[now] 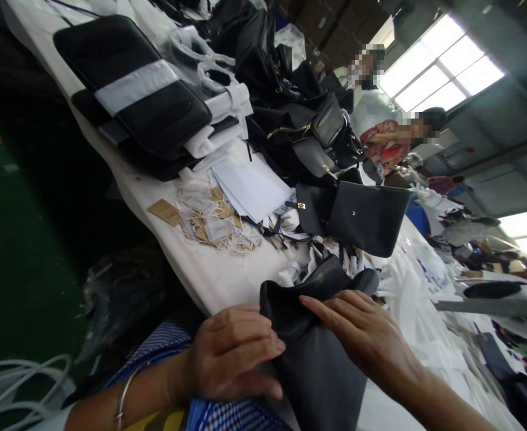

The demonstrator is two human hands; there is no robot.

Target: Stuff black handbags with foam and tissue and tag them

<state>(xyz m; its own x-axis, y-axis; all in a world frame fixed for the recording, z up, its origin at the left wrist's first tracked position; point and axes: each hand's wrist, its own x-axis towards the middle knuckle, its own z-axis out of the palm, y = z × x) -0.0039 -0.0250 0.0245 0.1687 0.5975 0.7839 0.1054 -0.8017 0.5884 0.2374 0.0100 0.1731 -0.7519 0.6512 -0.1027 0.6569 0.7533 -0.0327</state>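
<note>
A black leather-like bag (324, 374) stands tilted at the table's near edge, its mouth gaping and its upper part folded. My right hand (366, 332) grips the bag at its upper right, with one digit laid along the rim of the mouth. At the bag's left edge is my left hand (236, 353), fingers stretched out and thumb apart, the fingertips at the bag's side. Just beyond the bag lie a dark flap-front bag (365, 218) with a small metal clasp, and a stack of white paper sheets (252, 188).
Brown and white hang tags with strings (214, 221) are heaped on the white table (200, 272). Black bags (133, 84) and more black bags (308, 129) crowd the far side. White wrapping strips (420, 317) lie at right. A person in a patterned top (384, 143) is beyond.
</note>
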